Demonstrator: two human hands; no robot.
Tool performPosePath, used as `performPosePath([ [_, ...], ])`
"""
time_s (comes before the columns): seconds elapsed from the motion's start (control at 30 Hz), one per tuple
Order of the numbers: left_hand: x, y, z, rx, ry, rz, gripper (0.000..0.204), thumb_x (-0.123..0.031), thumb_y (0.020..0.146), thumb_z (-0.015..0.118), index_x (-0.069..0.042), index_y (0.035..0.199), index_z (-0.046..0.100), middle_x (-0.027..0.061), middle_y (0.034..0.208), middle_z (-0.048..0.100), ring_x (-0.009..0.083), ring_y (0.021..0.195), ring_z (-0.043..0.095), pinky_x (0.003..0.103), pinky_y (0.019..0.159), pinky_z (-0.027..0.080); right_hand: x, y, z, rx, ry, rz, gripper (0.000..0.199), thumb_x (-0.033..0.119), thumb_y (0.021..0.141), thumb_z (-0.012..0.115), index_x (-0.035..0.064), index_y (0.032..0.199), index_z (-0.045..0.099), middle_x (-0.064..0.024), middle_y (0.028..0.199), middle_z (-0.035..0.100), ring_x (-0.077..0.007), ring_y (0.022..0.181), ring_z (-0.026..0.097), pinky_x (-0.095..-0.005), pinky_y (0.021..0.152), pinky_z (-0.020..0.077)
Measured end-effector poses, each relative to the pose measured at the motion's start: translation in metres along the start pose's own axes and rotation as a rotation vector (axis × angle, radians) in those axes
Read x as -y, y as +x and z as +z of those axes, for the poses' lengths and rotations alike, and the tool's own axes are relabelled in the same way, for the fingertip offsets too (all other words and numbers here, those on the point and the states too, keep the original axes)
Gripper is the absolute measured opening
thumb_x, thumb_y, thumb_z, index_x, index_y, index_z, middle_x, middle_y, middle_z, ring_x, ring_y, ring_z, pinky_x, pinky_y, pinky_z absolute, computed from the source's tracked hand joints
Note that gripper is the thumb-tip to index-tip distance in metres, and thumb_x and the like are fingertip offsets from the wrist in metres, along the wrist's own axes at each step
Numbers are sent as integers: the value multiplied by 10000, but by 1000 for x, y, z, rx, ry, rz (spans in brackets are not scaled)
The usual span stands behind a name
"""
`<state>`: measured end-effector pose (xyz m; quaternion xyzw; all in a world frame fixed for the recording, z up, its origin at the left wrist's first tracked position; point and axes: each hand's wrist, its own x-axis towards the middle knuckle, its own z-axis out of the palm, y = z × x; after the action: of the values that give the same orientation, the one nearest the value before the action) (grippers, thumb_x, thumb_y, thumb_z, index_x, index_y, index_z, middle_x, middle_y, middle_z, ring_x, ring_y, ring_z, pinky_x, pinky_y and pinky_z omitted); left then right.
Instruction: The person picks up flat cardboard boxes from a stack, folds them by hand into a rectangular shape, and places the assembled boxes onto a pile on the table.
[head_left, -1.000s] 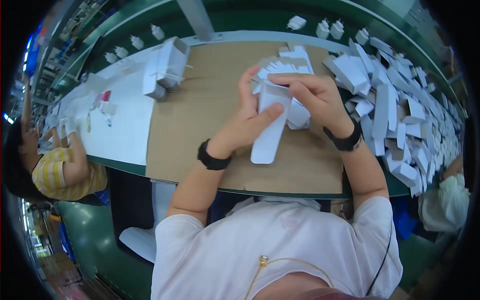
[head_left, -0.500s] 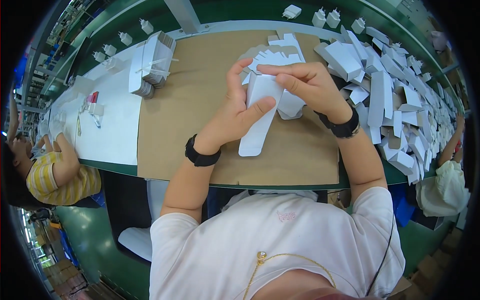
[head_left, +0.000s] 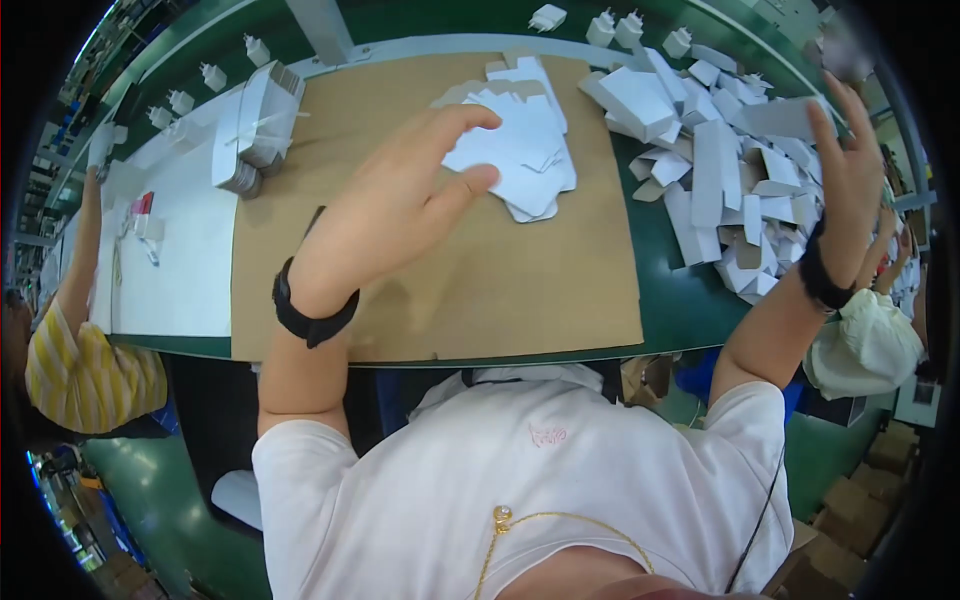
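Left hand (head_left: 385,205): thumb and index finger apart in a loose C, nothing seen held between them; remaining fingers hidden behind the index. Both tips lie at the left edge of a stack of flat white card blanks (head_left: 525,165) with tabbed ends (contact or slight clearance, cannot tell from this angle). Right hand (head_left: 850,185): raised at the far right, fingers spread, no object seen in its grasp; its palm side is partly out of sight. A long white card box (head_left: 775,118) lies just beside its thumb, touching or not unclear. Below and left of that hand, a heap of folded white card boxes (head_left: 710,170), many overlapping, its right part covered by hand and forearm. The blanks rest on a brown cardboard sheet (head_left: 480,290). Farther left, a banded bundle of white and grey pieces (head_left: 262,120), contents hard to make out. Outermost: a co-worker in a yellow-and-white striped shirt (head_left: 90,375), head mostly lost in the dark rim.
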<state>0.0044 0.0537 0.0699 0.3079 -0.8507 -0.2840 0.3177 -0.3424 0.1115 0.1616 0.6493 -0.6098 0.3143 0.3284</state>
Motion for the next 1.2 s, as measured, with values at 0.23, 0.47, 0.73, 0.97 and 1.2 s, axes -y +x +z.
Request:
performPosePath([
  [0.23, 103, 35, 34, -30, 494, 152, 350, -200, 832, 551, -22, 1129, 502, 204, 1075, 548, 350, 1006, 496, 444, 855, 400, 173, -18, -19, 769, 697, -537, 215, 125, 666, 649, 88, 876, 622, -5, 790, 614, -230, 617, 562, -384, 579, 437],
  [0.47, 94, 32, 70, 80, 586, -160, 476, -323, 732, 657, 35, 1029, 556, 225, 946, 578, 364, 901, 546, 422, 794, 445, 169, -13, -37, 890, 561, -430, 242, 129, 646, 661, 104, 885, 627, -6, 738, 600, -211, 569, 542, -350, 531, 414],
  [0.73, 93, 42, 71, -188, 229, -188, 652, -130, 635, 719, 8, 1211, 445, 190, 943, 608, 314, 873, 573, 357, 773, 463, 165, -14, -44, 823, 318, -581, 280, 134, 619, 677, 125, 896, 634, -7, 668, 581, -184, 506, 515, -304, 466, 384],
  [0.97, 38, 30, 26, 5, -189, -307, 490, 23, 682, 621, -19, 1147, 474, 34, 709, 543, 129, 683, 505, 262, 646, 435, 129, -46, 86, 305, 704, -215, 460, 59, 720, 620, 79, 1169, 521, -181, 796, 603, -350, 676, 573, -399, 611, 459],
  [1.2, 27, 33, 33, -638, 241, 68, 419, -113, 744, 669, -57, 1120, 495, 64, 777, 566, 188, 746, 550, 289, 690, 443, 133, -47, 107, 476, 1569, 402, 450, 0, 839, 527, 110, 1271, 465, -48, 983, 603, -121, 800, 571, -223, 684, 456],
])
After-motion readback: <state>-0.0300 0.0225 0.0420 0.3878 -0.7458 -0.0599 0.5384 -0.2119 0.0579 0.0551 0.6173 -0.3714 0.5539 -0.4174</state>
